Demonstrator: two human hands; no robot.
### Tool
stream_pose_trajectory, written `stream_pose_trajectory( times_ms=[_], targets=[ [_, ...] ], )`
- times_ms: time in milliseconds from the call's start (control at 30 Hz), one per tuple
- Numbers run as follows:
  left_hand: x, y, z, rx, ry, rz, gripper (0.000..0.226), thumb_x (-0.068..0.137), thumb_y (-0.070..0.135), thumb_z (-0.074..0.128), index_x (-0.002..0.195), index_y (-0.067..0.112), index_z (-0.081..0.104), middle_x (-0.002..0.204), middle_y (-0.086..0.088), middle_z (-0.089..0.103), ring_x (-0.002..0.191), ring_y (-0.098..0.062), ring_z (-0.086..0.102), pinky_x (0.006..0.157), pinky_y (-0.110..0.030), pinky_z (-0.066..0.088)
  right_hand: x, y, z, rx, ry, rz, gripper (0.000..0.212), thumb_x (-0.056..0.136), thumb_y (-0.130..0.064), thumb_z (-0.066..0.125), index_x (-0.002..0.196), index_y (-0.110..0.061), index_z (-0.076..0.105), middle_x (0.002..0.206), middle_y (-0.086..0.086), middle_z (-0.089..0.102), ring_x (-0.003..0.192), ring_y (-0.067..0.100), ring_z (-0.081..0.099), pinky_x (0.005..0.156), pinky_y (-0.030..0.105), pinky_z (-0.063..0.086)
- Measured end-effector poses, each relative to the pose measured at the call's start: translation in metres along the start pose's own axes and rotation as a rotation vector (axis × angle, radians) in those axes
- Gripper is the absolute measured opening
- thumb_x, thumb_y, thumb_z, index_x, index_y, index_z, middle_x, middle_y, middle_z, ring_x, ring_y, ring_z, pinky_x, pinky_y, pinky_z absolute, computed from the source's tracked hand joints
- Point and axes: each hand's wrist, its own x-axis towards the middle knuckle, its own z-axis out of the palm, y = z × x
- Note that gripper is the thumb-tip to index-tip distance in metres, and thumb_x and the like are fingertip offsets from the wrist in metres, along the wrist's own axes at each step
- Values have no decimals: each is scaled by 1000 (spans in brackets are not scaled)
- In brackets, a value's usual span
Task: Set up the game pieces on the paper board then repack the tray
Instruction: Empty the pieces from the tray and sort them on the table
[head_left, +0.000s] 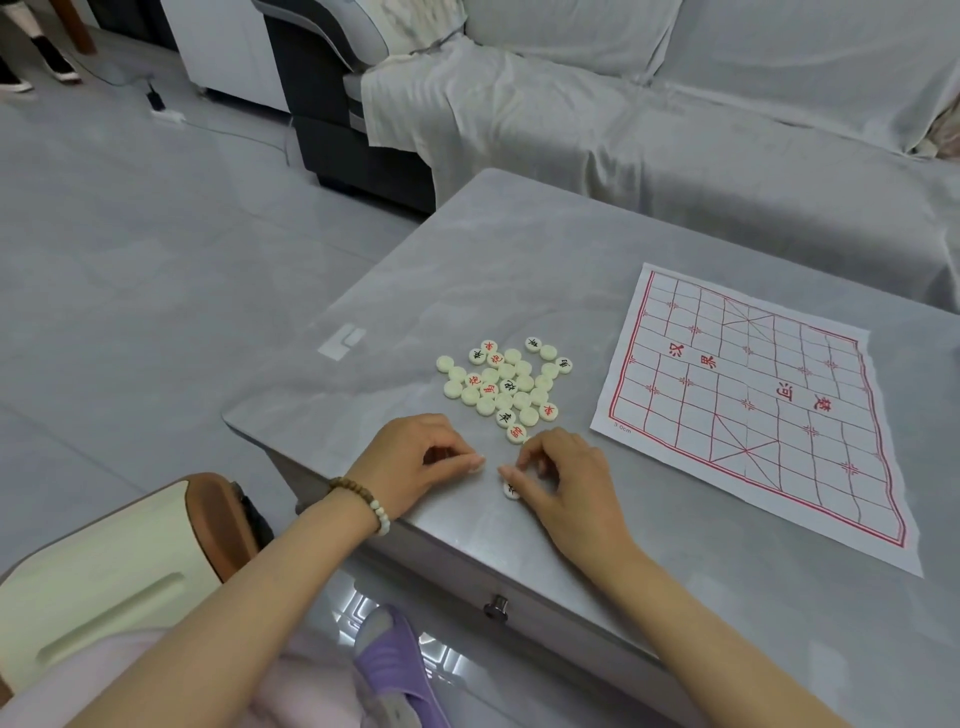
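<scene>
Left hand (415, 457) curled, hold unclear, right hand (563, 480) pinching one piece (511, 490), loose pile (506, 384) just beyond both, paper board (753, 395) rightward, grey table (519, 260), draped sofa (675, 130) beyond.

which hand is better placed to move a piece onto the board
Right. The right hand has a piece under its fingers and lies nearer the paper board; the left hand is farther off.

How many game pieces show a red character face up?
6, all in the pile left of the paper board: two at its far edge, two on its left side, one near right, one at the near tip. Face-down ones may hide more.
</scene>
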Motion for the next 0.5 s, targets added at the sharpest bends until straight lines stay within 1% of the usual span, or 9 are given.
stream_pose_trajectory(
  times_ms=[67, 133, 200, 267, 333, 400, 500],
  targets=[
    [4, 1, -1, -25, 27, -17, 9, 80, 33, 69, 79, 25, 73, 74, 11, 66, 72, -5, 60, 64, -12, 44, 2, -1, -5, 62, 34, -4, 14, 80, -32, 71, 81, -30, 57, 78, -17, 51, 75, 1, 48, 72, 22, 35],
    [7, 2, -1, -25, 35, -45, 9, 80, 32, 68, 79, 24, 73, 74, 12, 68, 72, -4, 61, 64, -11, 45, 7, 0, -14, 94, 65, -13, 9, 83, -29, 68, 91, -29, 64, 84, -16, 52, 80, 0, 49, 74, 21, 37],
    [10, 2, 0, 6, 18, -62, 12, 82, 33, 67, 78, 23, 72, 73, 11, 67, 68, -5, 59, 62, -11, 44, 15, 6, -23, 43, 65, -23, 15, 86, -27, 64, 101, -27, 68, 88, -10, 53, 83, 1, 49, 76, 23, 39],
    [13, 3, 1, 15, -4, -68, 13, 82, 34, 66, 77, 23, 71, 70, 10, 65, 62, -3, 55, 58, -8, 39, 25, 15, -28, -49, 47, -46, 21, 88, -23, 62, 107, -26, 69, 91, -8, 52, 85, 7, 49, 78, 26, 39],
    [16, 3, 1, 23, -26, -70, 14, 82, 35, 66, 76, 22, 71, 70, 8, 64, 61, -4, 52, 57, -8, 38, 34, 21, -32, -140, 24, -79, 22, 88, -21, 62, 108, -27, 70, 92, -9, 49, 86, 11, 48, 77, 27, 34],
    [19, 1, -1, 24, -28, -72, 14, 82, 35, 66, 75, 23, 70, 70, 9, 64, 62, -4, 53, 59, -10, 40, 42, 23, -33, -207, -5, -120, 21, 86, -23, 64, 106, -29, 71, 94, -10, 48, 87, 11, 47, 77, 27, 29],
    [23, 1, -2, -10, 9, -79, 14, 80, 33, 69, 72, 22, 69, 65, 13, 61, 58, 2, 51, 57, -9, 39, 51, 24, -33, -283, -53, -147, 19, 83, -30, 69, 101, -31, 72, 98, -6, 54, 88, 15, 48, 78, 28, 26]
  ],
)
